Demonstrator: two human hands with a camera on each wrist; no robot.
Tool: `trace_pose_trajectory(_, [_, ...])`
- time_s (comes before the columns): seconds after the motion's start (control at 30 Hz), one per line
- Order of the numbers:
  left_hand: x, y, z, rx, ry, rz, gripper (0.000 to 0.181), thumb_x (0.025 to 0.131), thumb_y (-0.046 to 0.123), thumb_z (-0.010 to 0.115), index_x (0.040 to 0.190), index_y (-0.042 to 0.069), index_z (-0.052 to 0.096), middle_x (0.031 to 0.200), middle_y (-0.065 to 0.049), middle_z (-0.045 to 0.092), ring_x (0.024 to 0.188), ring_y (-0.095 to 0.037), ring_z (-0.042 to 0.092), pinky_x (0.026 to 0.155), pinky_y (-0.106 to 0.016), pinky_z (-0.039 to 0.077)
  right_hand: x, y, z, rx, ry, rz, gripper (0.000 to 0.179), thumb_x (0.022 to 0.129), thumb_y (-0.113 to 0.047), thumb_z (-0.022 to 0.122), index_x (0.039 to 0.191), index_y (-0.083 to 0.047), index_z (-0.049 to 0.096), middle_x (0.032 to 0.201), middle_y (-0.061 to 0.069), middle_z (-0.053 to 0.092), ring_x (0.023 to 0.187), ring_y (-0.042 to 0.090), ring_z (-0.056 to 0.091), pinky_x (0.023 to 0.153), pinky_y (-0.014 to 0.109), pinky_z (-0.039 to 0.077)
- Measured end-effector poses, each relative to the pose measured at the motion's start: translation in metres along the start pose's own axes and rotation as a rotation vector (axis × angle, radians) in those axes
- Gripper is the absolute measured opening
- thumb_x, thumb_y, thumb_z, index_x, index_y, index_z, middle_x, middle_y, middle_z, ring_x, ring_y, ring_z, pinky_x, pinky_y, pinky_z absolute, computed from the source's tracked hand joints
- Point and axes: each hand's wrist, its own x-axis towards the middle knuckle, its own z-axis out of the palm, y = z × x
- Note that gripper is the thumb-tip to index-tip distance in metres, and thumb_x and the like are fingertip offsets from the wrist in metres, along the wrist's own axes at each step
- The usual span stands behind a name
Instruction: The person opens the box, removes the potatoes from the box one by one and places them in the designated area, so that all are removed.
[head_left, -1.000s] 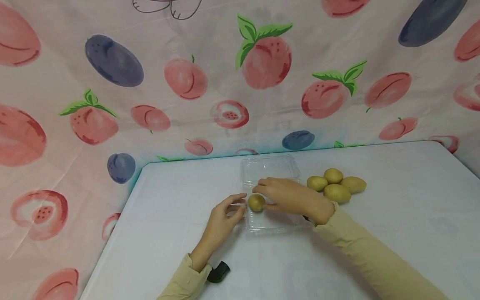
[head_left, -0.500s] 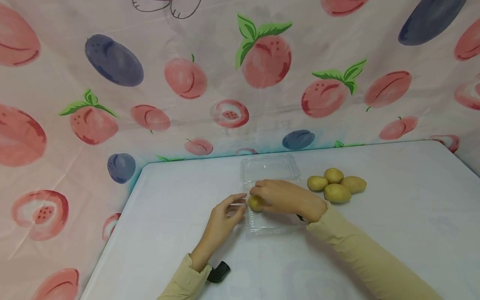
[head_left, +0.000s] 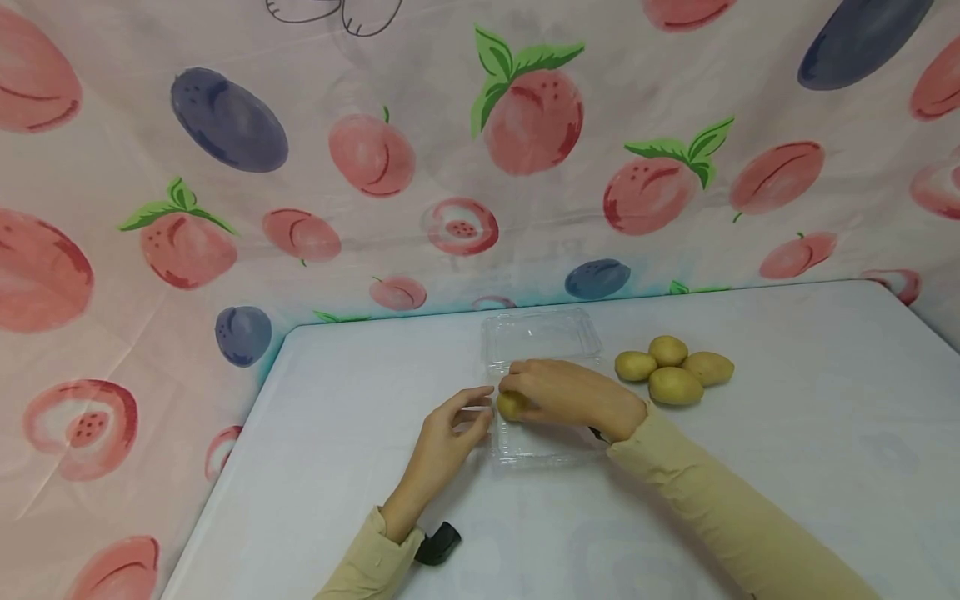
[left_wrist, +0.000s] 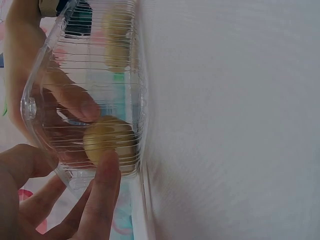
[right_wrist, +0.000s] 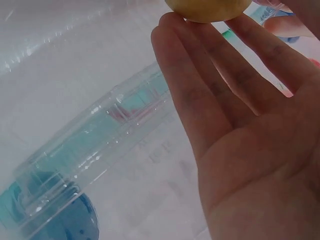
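Observation:
An open clear plastic clamshell container point(head_left: 540, 458) lies on the white table, its lid point(head_left: 542, 335) folded back away from me. Inside its left end is one yellow potato point(head_left: 512, 406). My right hand point(head_left: 573, 392) reaches in from the right and grips this potato between thumb and fingers; in the right wrist view the potato point(right_wrist: 210, 7) sits at the fingertips. My left hand point(head_left: 442, 446) is at the container's left side, fingertips against the outside of the ribbed wall point(left_wrist: 65, 107). One finger point(left_wrist: 105, 180) overlaps the potato through the plastic.
Several yellow potatoes point(head_left: 675, 386) lie grouped on the table, right of the container. A black device point(head_left: 438, 544) sits at the left wrist. Behind the table point(head_left: 337, 400) hangs a fruit-patterned cloth point(head_left: 450, 100).
My right hand has moved slightly left and its fingers have come round the potato, covering more of it. The left hand and the container have stayed put.

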Motion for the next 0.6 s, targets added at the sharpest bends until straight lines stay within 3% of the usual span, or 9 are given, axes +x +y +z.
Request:
trace_pose_trajectory(0.23, [-0.0004,0.0007,0.0000,0.010,0.000,0.004,0.035,0.098,0.008,0.062,0.132,0.004,0.060,0.127,-0.020,0.062,0.111,-0.035,0.065,0.081,-0.027,0.062,0.0024,-0.0005,0.0002,0.007,-0.030,0.029,0.028,0.086,-0.016,0.078,0.112,-0.009,0.070,0.102,0.004,0.067,0.090,0.017,0.063,0.088,0.033,0.058])
trace_pose_trajectory(0.6, [0.0000,0.0007,0.0002,0.014,0.005,0.000,0.034,0.098,0.008,0.063,0.132,0.004,0.061,0.126,-0.018,0.063,0.110,-0.033,0.066,0.080,-0.025,0.061,0.0059,0.0007,-0.0024,0.060,-0.054,0.026,0.026,0.082,-0.015,0.082,0.103,-0.008,0.069,0.089,-0.001,0.063,0.077,0.012,0.054,0.075,0.027,0.055])
